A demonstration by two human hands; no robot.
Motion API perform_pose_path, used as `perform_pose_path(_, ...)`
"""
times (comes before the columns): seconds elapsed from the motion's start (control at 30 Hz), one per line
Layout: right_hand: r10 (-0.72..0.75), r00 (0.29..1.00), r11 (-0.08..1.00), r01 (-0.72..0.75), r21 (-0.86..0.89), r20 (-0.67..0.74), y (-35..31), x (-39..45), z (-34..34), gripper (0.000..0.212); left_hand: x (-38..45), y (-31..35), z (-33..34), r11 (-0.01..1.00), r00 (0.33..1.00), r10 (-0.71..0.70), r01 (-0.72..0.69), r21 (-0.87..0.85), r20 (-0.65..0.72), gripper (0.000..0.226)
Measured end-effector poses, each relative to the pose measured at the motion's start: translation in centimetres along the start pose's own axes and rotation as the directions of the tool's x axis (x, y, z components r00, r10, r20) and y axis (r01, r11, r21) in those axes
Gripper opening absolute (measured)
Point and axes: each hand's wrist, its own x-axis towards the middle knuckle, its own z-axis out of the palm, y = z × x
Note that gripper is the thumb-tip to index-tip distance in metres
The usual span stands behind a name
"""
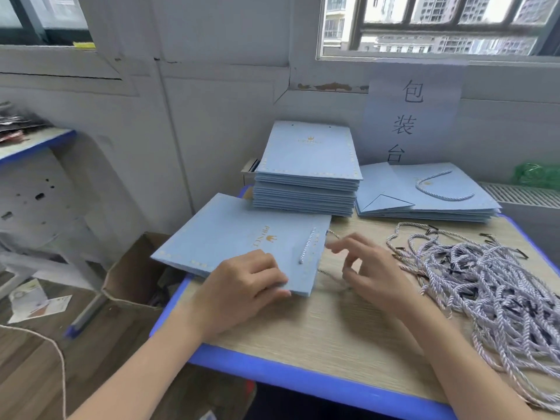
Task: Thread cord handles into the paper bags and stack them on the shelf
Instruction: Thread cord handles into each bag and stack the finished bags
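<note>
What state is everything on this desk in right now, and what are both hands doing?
Front bag: flat, overhanging the table's left edge, one cord on top.
Tall bag stack: flat, no handles showing.
Low bag stack: flat, top bag has a handle.
Cord pile: loose, tangled.
Left hand: grips the front bag's near edge.
Right hand: fingers loosely curled, beside the bag.

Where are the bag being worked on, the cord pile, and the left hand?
bag (230, 234), head view, middle of its blue face
cord pile (497, 280), head view, thick of the tangle
left hand (242, 283), head view, back of the hand
</note>
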Motion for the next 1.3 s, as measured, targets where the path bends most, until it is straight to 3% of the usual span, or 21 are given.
perform_pose_path(0.07,-0.061,0.998,0.998,0.06,0.034,0.032,-0.6,0.0,0.3,0.042,1.4,0.4,-0.4,0.996,0.969,0.052,-0.033,0.083,-0.241,0.026)
perform_pose_path(0.17,-0.157,0.967,0.985,0.139,-0.098,-0.202,-2.2,1.0,0.0,0.038,4.5,1.6,-1.7,0.987,0.875,0.109,-0.04,0.154,-0.472,0.017)
perform_pose_path(0.23,-0.22,0.922,0.973,0.184,-0.138,-0.319,-3.8,2.1,-1.1,0.031,6.6,2.3,-2.4,0.983,0.84,0.144,-0.06,0.175,-0.522,0.006)
perform_pose_path(0.3,-0.276,0.896,0.958,0.225,-0.179,-0.347,-5.0,3.1,-2.4,0.022,8.2,2.9,-3.0,0.984,0.821,0.105,-0.006,0.175,-0.561,0.009)
perform_pose_path(0.37,-0.206,0.916,0.977,0.175,-0.12,-0.344,-5.8,3.9,-3.6,0.033,9.4,3.4,-3.5,0.987,0.789,0.044,0.061,0.15,-0.613,0.022)
perform_pose_path(0.43,-0.059,0.947,0.993,0.089,0.081,-0.317,-6.3,4.3,-4.9,0.026,10.1,3.6,-3.5,0.99,0.765,0.01,0.083,0.115,-0.643,0.023)
perform_pose_path(0.53,0.129,0.967,0.946,-0.054,0.318,-0.222,-6.2,4.3,-6.2,0.02,9.4,3.5,-1.9,0.997,0.841,-0.03,0.065,0.047,-0.54,0.01)
perform_pose_path(0.63,0.284,0.957,0.853,-0.226,0.471,-0.054,-5.2,3.6,-5.9,0.026,7.6,3.7,0.5,0.977,0.936,-0.209,0.189,-0.098,-0.282,0.019)
perform_pose_path(0.7,0.373,0.925,0.847,-0.371,0.382,0.073,-4.1,3.0,-4.8,0.029,6.4,4.1,2.4,0.956,0.947,-0.29,0.279,-0.093,-0.137,0.032)
perform_pose_path(0.77,0.433,0.891,0.883,-0.449,0.137,0.135,-2.7,2.3,-3.7,0.032,5.5,4.9,3.7,0.944,0.944,-0.329,0.329,-0.037,0.005,0.048)
perform_pose_path(0.83,0.447,0.885,0.892,-0.427,-0.15,0.133,-1.4,1.7,-3.1,0.03,4.9,5.8,4.3,0.921,0.902,-0.386,0.388,0.027,0.192,0.069)
perform_pose_path(0.9,0.439,0.893,0.874,-0.399,-0.278,0.097,-0.7,1.2,-3.3,0.02,4.2,6.3,4.7,0.905,0.855,-0.424,0.402,0.136,0.297,0.087)
perform_pose_path(1.07,0.431,0.901,0.819,-0.412,-0.399,-0.047,0.7,-0.2,-4.7,0.022,3.8,6.6,4.8,0.901,0.824,-0.433,0.392,0.186,0.366,0.1)
perform_pose_path(1.2,0.436,0.896,0.762,-0.416,-0.496,-0.083,1.4,-1.5,-4.0,0.011,3.9,6.0,4.4,0.922,0.828,-0.385,0.368,0.121,0.408,0.092)
perform_pose_path(1.3,0.352,0.933,0.819,-0.348,-0.456,-0.079,0.5,-1.2,-3.0,0.007,3.5,4.9,4.1,0.927,0.863,-0.351,0.374,0.008,0.364,0.077)
